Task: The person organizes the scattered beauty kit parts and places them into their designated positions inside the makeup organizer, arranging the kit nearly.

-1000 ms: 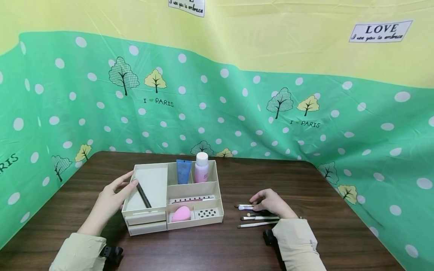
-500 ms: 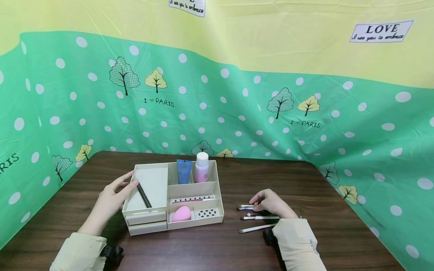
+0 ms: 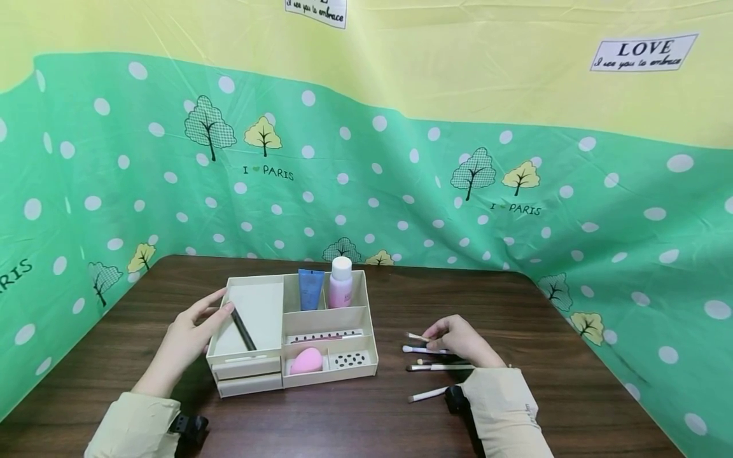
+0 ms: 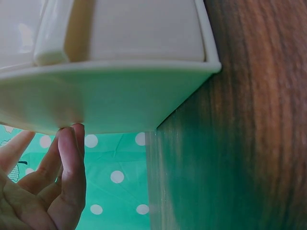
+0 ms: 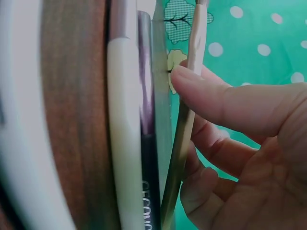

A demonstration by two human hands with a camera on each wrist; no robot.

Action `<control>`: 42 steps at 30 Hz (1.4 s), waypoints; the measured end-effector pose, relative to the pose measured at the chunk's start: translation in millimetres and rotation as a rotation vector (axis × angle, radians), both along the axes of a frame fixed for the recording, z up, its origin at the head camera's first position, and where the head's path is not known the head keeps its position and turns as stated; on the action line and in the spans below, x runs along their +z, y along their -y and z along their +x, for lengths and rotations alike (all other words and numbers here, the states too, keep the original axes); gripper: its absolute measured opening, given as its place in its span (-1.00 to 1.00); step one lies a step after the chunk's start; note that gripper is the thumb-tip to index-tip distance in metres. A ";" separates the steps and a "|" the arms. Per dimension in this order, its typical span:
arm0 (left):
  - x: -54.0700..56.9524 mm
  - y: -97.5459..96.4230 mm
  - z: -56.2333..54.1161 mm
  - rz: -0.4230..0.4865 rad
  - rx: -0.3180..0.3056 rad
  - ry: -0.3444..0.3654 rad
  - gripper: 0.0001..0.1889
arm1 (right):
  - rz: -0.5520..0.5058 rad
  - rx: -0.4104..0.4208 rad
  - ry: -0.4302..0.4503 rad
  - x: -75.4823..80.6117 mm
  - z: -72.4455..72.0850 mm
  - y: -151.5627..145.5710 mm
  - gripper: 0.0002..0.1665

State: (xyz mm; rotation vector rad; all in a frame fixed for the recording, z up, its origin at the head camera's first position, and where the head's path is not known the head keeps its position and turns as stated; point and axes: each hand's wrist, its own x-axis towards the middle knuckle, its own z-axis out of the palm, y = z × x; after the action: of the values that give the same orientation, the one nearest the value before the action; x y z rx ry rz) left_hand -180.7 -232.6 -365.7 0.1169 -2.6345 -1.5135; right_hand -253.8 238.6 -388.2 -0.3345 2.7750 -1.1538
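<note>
My right hand [image 3: 458,337] pinches a thin makeup brush [image 5: 178,148] between thumb and fingers, its bristle end [image 3: 417,337] raised and pointing left. Several other makeup brushes lie on the table around and below this hand, among them a white-handled brush [image 3: 428,394] nearest the front. At the left, my left hand [image 3: 186,334] rests against the side wall of a cream cosmetics organizer [image 3: 329,380]. In the left wrist view its fingertips [image 4: 72,134] touch the outer wall. A black pencil-like stick [image 3: 243,329] lies on the organizer's flat top, near the left thumb.
The organizer's compartments hold a blue tube [image 3: 310,291], a pink bottle [image 3: 340,286] with a white cap, a slim pink stick [image 3: 329,339] and a pink makeup sponge [image 3: 307,361]. A green and yellow patterned cloth [image 3: 366,159] hangs behind the wooden table [image 3: 343,420].
My right hand has lifted one brush slightly off the others. The frontmost white-handled brush has shifted toward me and now lies more tilted. My left hand and the organizer stay put.
</note>
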 end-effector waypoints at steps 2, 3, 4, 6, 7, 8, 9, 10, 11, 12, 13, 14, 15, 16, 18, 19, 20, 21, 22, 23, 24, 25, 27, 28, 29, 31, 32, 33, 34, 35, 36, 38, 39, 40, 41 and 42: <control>0.4 -0.1 0.3 -0.006 0.001 0.000 -0.30 | -0.011 0.011 -0.019 1.0 -0.4 -0.7 -0.84; 0.5 -0.1 0.6 -0.008 0.002 0.000 -0.30 | -0.016 0.013 -0.030 1.7 -0.6 -1.0 -0.84; 0.5 -0.2 0.7 -0.008 0.002 0.000 -0.30 | -0.026 0.011 -0.036 2.4 -0.9 -1.2 -0.84; 0.5 -0.3 1.2 -0.009 0.002 0.001 -0.30 | -0.035 0.001 -0.054 4.2 -1.1 -1.4 -0.84; 0.4 -0.4 1.3 -0.009 0.002 0.003 -0.29 | -0.040 -0.008 -0.058 5.1 -1.1 -1.4 -0.83; 0.3 -0.4 1.4 -0.010 0.002 0.005 -0.29 | -0.040 -0.019 -0.066 6.2 -1.0 -1.5 -0.83; 0.3 -0.4 1.5 -0.009 0.002 0.007 -0.29 | -0.042 -0.030 -0.076 7.2 -0.9 -1.5 -0.83; 0.4 -0.5 1.6 -0.009 0.002 0.008 -0.29 | -0.048 -0.044 -0.082 8.2 -0.8 -1.5 -0.82; 0.4 -0.5 1.6 -0.009 0.002 0.009 -0.29 | -0.051 -0.056 -0.093 9.3 -0.6 -1.5 -0.81; 0.5 -0.5 1.7 -0.007 0.002 0.010 -0.29 | -0.058 -0.065 -0.102 10.3 -0.4 -1.6 -0.80; 0.6 -0.5 1.7 -0.007 0.002 0.010 -0.29 | -0.069 -0.072 -0.108 11.5 -0.2 -1.7 -0.79; 0.6 -0.6 1.7 -0.006 0.002 0.010 -0.29 | -0.081 -0.078 -0.117 12.7 0.0 -1.7 -0.79; 0.5 -0.6 1.6 -0.006 0.002 0.010 -0.29 | -0.098 -0.088 -0.123 14.1 0.2 -1.6 -0.78; 0.5 -0.6 1.5 -0.006 0.002 0.008 -0.29 | -0.113 -0.097 -0.127 15.4 0.4 -1.6 -0.78; 0.2 -0.7 1.3 -0.005 0.002 0.005 -0.29 | -0.134 -0.111 -0.138 17.8 0.5 -2.0 -0.77; 0.1 -0.7 1.1 -0.005 0.002 0.004 -0.29 | -0.143 -0.120 -0.142 19.1 0.6 -2.0 -0.76; 0.0 -0.7 1.0 -0.004 0.002 0.003 -0.29 | -0.148 -0.129 -0.148 20.2 0.5 -2.1 -0.76; -0.1 -0.8 0.9 -0.004 0.002 0.002 -0.29 | -0.154 -0.139 -0.149 21.3 0.6 -2.2 -0.75; 0.0 -0.8 0.8 -0.003 0.002 0.001 -0.29 | -0.158 -0.141 -0.152 22.3 0.7 -2.3 -0.74; 0.0 -0.9 0.8 -0.003 0.002 0.001 -0.29 | -0.160 -0.147 -0.155 23.2 0.7 -2.4 -0.73; 0.1 -1.0 0.8 -0.004 0.002 0.001 -0.29 | -0.163 -0.151 -0.157 24.0 0.7 -2.3 -0.72; 0.2 -1.1 0.8 -0.005 0.002 0.001 -0.29 | -0.166 -0.157 -0.160 24.9 0.9 -2.1 -0.72; 0.4 -1.3 0.8 -0.007 0.002 0.001 -0.29 | -0.174 -0.163 -0.159 26.2 1.4 -1.7 -0.69; 0.4 -1.4 0.8 -0.007 0.001 0.001 -0.29 | -0.178 -0.163 -0.166 26.8 1.4 -1.6 -0.68; 0.3 -1.5 0.9 -0.006 0.001 0.002 -0.29 | -0.184 -0.166 -0.171 27.5 1.5 -1.3 -0.67; 0.2 -1.6 0.9 -0.005 -0.001 0.004 -0.29 | -0.200 -0.170 -0.173 29.4 2.5 0.0 -0.64; 0.1 -1.7 0.9 -0.004 -0.002 0.005 -0.29 | -0.211 -0.169 -0.170 30.5 3.2 0.7 -0.63; 0.0 -1.7 0.9 -0.002 -0.002 0.003 -0.29 | -0.223 -0.172 -0.167 31.7 3.7 1.8 -0.62; -0.1 -1.6 0.9 0.000 -0.003 0.000 -0.29 | -0.234 -0.172 -0.165 33.0 4.2 3.0 -0.62; -0.2 -1.5 1.0 0.001 -0.003 -0.003 -0.30 | -0.247 -0.174 -0.158 34.2 4.9 4.8 -0.61; -0.2 -1.3 1.0 0.002 -0.003 -0.006 -0.30 | -0.259 -0.175 -0.149 35.5 5.5 6.6 -0.61; -0.3 -0.9 1.2 0.001 -0.003 -0.011 -0.30 | -0.282 -0.162 -0.139 37.9 6.9 11.0 -0.59; -0.4 -0.6 1.2 0.002 -0.002 -0.013 -0.30 | -0.290 -0.158 -0.135 38.7 7.4 13.4 -0.58; -0.4 -0.4 1.3 0.001 -0.002 -0.013 -0.30 | -0.298 -0.151 -0.132 39.6 8.2 16.0 -0.58; -0.4 -0.2 1.4 0.000 -0.002 -0.012 -0.30 | -0.303 -0.145 -0.130 40.3 9.0 18.7 -0.58; -0.5 0.0 1.4 -0.001 -0.001 -0.011 -0.30 | -0.310 -0.138 -0.128 41.1 9.7 21.2 -0.58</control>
State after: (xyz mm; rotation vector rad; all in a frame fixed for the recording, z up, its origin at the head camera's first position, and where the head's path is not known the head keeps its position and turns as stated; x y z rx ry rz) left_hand -179.2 -232.6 -366.2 0.1062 -2.6270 -1.5086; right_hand -244.1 217.4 -347.1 -0.2553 2.7589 -1.6573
